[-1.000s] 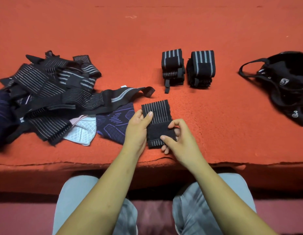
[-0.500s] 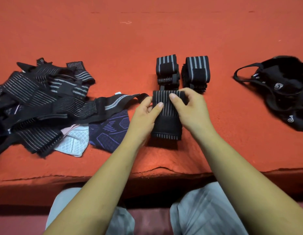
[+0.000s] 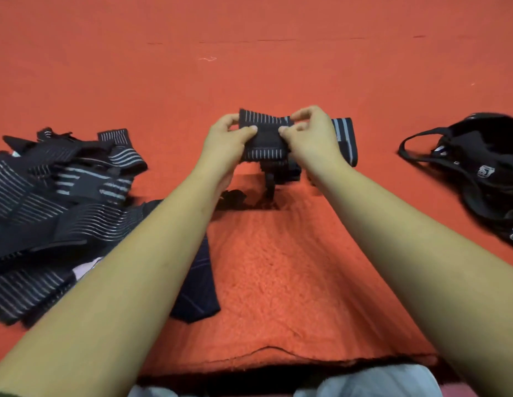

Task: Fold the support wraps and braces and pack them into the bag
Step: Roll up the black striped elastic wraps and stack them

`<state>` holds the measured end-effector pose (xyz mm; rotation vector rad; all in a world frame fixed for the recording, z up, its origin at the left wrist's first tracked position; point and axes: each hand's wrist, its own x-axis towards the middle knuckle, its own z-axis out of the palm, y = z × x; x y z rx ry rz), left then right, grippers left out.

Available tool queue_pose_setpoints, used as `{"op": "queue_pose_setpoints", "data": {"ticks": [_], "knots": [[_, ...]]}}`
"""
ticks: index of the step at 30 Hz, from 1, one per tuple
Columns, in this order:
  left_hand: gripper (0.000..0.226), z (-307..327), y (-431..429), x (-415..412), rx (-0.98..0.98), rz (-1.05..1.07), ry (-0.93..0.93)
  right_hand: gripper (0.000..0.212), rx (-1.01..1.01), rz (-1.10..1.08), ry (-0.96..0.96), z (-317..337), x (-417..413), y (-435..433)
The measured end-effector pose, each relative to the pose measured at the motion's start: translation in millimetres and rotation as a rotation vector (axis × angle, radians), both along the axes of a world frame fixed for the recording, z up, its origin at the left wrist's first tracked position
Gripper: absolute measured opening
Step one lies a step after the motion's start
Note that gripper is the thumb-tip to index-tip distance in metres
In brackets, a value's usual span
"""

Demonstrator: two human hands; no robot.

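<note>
Wrap [image 3: 263,138] between left hand [image 3: 225,140] and right hand [image 3: 311,136], over folded wraps [image 3: 344,138].

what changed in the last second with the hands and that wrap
The left hand and right hand carried the wrap away from the near edge, up to the two finished wraps farther back, where it now hides most of the left one. Both hands kept pinching it throughout. The pile, the bag and the finished wraps lie as before.
</note>
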<state>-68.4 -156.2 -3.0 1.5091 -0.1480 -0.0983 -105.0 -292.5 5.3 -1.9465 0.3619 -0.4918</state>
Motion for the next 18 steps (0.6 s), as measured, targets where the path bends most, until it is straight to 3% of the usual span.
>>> {"op": "queue_pose_setpoints", "data": {"ticks": [5,10,14,18], "knots": [[0.032,0,-24,41,0.127,-0.036,0.057,0.012,-0.15,-0.142,0.006,3,47,-17],[0.027,-37,-39,71,0.53,0.003,0.013,0.021,-0.241,-0.163,0.183,-22,64,-26],[0.04,-54,-49,67,0.444,-0.088,0.023,0.016,-0.307,-0.155,0.188,-39,63,-25],[0.071,-59,-37,65,0.42,-0.12,0.061,0.025,-0.384,-0.129,0.173,-35,49,-20]]}}
